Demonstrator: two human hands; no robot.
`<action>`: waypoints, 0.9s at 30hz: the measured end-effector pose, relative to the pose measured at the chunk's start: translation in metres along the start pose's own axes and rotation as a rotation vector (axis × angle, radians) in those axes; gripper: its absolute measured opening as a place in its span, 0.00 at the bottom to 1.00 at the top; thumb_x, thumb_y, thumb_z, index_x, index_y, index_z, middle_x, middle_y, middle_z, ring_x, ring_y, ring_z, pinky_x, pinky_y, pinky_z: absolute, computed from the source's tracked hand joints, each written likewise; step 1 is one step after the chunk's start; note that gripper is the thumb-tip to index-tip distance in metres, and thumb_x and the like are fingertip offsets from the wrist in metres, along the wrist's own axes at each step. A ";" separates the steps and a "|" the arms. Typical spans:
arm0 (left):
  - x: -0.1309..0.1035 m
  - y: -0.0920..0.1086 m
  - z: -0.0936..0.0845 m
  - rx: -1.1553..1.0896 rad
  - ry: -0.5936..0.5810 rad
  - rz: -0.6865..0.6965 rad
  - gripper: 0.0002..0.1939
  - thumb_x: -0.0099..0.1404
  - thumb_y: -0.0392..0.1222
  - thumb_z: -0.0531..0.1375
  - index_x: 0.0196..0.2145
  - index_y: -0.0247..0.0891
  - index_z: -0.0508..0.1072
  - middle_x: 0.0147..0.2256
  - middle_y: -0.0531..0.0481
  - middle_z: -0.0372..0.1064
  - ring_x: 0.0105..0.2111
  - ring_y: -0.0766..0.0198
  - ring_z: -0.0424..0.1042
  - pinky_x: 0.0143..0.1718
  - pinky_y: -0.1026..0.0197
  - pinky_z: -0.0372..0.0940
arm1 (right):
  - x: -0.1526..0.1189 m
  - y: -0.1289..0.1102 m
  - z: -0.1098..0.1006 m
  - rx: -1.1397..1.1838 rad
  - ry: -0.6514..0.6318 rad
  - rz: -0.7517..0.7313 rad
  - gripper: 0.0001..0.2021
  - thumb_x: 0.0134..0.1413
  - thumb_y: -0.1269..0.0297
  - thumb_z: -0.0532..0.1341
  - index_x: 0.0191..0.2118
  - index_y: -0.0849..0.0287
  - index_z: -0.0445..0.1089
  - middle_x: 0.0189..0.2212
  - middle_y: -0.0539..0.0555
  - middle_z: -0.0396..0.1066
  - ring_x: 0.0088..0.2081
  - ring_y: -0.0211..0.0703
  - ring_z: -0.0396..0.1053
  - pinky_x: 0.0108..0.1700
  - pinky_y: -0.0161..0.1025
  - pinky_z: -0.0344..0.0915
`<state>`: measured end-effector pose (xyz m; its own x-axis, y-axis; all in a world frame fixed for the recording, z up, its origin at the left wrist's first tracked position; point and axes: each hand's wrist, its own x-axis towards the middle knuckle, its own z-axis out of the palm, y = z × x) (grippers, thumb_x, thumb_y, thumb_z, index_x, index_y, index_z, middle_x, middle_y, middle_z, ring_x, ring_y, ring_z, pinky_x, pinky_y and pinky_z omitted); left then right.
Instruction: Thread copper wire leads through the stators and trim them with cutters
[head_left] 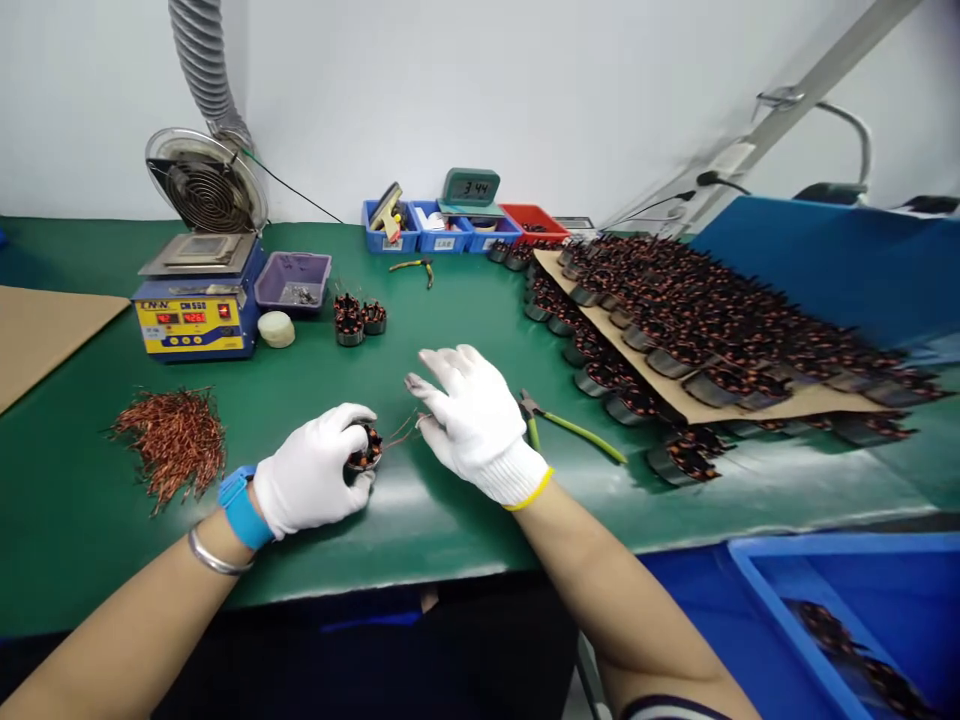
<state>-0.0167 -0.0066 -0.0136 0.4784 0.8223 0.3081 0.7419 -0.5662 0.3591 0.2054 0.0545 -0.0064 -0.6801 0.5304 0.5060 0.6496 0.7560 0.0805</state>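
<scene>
My left hand [319, 470], in a white glove, is closed around a small round motor stator [365, 450] with copper windings and black parts, low over the green table. Thin copper wires [401, 430] stick out of the stator to the right. Beside the wire ends is my right hand [465, 415], gloved too, with its fingers spread; nothing shows held in it. Green-handled cutters [574, 430] lie just right of that hand, partly behind it. Two small groups of stators [350, 325] stand farther back on the table.
At the left are a heap of copper wire pieces [176, 440], a blue and yellow soldering pot [196, 310] and a purple tray [292, 283]. Many stators [712, 300] fill the right side, some on cardboard. Small bins [442, 232] and yellow-handled pliers [415, 266] lie at the back.
</scene>
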 end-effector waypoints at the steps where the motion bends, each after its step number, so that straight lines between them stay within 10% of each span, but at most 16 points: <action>1: 0.001 -0.002 0.003 0.004 -0.044 -0.016 0.08 0.53 0.35 0.57 0.33 0.35 0.69 0.51 0.38 0.65 0.46 0.53 0.69 0.47 0.54 0.67 | -0.001 0.001 0.003 0.046 -0.021 -0.006 0.20 0.51 0.67 0.58 0.52 0.65 0.68 0.56 0.66 0.63 0.55 0.57 0.60 0.60 0.58 0.54; 8: 0.004 -0.001 0.003 -0.018 -0.146 -0.154 0.17 0.49 0.50 0.65 0.32 0.37 0.68 0.53 0.39 0.62 0.48 0.50 0.67 0.50 0.51 0.65 | -0.012 0.006 0.016 0.206 -0.172 0.052 0.21 0.53 0.69 0.56 0.53 0.66 0.68 0.54 0.62 0.68 0.54 0.53 0.64 0.57 0.52 0.61; 14: 0.008 0.008 0.000 -0.019 -0.132 -0.358 0.16 0.55 0.52 0.63 0.34 0.39 0.67 0.35 0.48 0.67 0.34 0.57 0.68 0.36 0.55 0.65 | -0.010 0.003 0.013 0.275 -0.115 0.059 0.26 0.50 0.70 0.56 0.57 0.66 0.63 0.58 0.61 0.63 0.58 0.51 0.61 0.59 0.49 0.60; 21: 0.009 0.004 0.005 -0.136 -0.142 -0.287 0.11 0.55 0.46 0.62 0.34 0.39 0.69 0.34 0.50 0.69 0.34 0.60 0.69 0.37 0.58 0.63 | -0.005 -0.011 0.013 0.362 -0.089 -0.003 0.35 0.44 0.69 0.57 0.63 0.68 0.55 0.62 0.62 0.58 0.61 0.49 0.57 0.61 0.46 0.57; 27: 0.009 0.002 0.003 -0.129 -0.192 -0.174 0.12 0.55 0.44 0.62 0.36 0.39 0.70 0.36 0.50 0.70 0.34 0.61 0.68 0.36 0.59 0.63 | -0.003 0.000 0.007 0.219 -0.419 0.256 0.25 0.47 0.54 0.63 0.52 0.56 0.70 0.58 0.60 0.63 0.53 0.56 0.65 0.51 0.49 0.63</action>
<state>-0.0089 -0.0001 -0.0126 0.4388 0.8963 0.0640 0.7604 -0.4084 0.5050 0.2049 0.0554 -0.0135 -0.6159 0.7820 0.0960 0.7566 0.6210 -0.2046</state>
